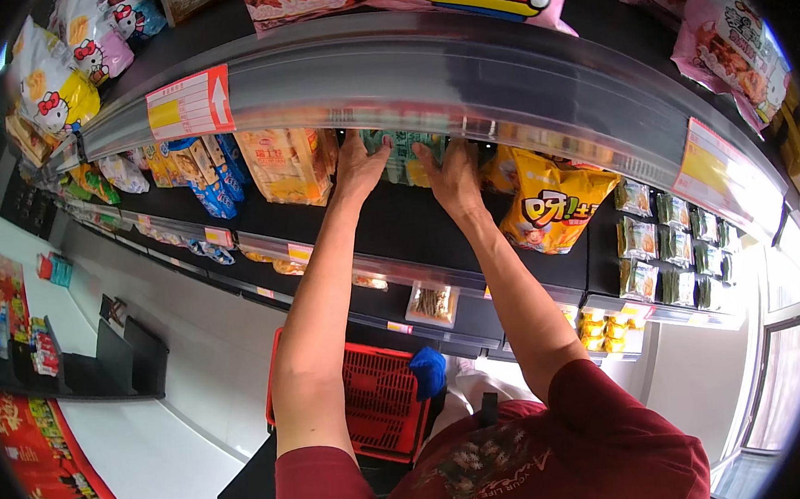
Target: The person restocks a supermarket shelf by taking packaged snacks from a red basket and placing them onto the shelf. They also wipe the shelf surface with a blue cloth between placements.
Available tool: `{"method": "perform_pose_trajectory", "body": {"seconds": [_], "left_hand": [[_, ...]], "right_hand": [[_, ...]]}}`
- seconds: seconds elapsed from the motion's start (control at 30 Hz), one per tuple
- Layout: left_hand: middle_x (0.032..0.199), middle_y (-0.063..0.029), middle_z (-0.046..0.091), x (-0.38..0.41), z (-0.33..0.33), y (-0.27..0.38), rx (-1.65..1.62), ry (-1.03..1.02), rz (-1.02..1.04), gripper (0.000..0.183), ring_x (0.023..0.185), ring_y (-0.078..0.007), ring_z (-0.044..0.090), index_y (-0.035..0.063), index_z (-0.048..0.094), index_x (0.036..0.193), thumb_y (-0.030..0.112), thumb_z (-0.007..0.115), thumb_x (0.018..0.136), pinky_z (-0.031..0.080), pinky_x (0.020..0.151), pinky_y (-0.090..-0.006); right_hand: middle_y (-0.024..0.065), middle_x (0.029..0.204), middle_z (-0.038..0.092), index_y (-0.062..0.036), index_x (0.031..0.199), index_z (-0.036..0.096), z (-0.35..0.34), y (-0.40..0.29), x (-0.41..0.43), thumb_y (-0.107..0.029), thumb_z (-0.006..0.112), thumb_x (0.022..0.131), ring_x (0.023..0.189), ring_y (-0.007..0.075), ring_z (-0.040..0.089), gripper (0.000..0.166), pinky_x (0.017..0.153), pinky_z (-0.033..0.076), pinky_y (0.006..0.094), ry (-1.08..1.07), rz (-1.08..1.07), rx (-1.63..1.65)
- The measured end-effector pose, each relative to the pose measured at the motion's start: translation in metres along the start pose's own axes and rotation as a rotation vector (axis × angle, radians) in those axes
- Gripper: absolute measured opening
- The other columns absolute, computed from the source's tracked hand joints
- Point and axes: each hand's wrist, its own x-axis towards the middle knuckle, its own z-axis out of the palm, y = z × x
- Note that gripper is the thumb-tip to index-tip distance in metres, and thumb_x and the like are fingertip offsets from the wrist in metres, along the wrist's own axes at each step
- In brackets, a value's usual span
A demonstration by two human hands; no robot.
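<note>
Both arms reach onto a black store shelf. My left hand (362, 163) is at the left side of a green snack package (404, 153), its thumb over the package's edge. My right hand (456, 172) is at the package's right side, thumb likewise against it. The shelf edge above hides the fingertips and the package's far part, so how firmly each hand grips cannot be told. Orange-yellow bags of rolls (283, 164) stand just left of my left hand. A yellow snack bag (553, 200) leans to the right of my right hand.
A clear shelf edge (429, 73) with price tags curves above my hands. Small wrapped packs (637, 238) lie in rows at right, blue snack packs (207, 179) at left. A red shopping basket (383, 403) with a blue cloth (427, 373) stands below.
</note>
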Motion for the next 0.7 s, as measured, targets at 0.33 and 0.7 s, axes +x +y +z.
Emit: {"method": "perform_pose_trajectory", "body": {"seconds": [0.33,0.7], "left_hand": [[0.143,-0.0284,0.053,0.006,0.013,-0.005,-0.002,0.010,-0.063,0.076,0.128,-0.0432,0.056,0.0014,0.028,0.154,0.026,0.068,0.094,0.048,0.105,-0.0449],[0.142,-0.0217,0.052,-0.093,-0.009,0.028,-0.158,0.266,0.096,0.061,0.124,-0.0324,0.058,0.0000,0.040,0.148,-0.003,0.061,0.091,0.057,0.087,-0.0339]], "right_hand": [[0.0258,0.116,0.062,-0.0042,0.130,0.048,0.007,0.018,0.007,-0.020,0.070,0.095,0.103,0.0453,0.061,0.045,0.085,0.048,0.0531,0.027,-0.020,-0.024],[0.0210,0.151,0.045,-0.0014,0.153,0.034,-0.038,-0.037,-0.033,-0.009,0.066,0.098,0.137,0.0303,0.048,0.064,0.107,0.046,0.0407,-0.071,0.100,0.189]]}}
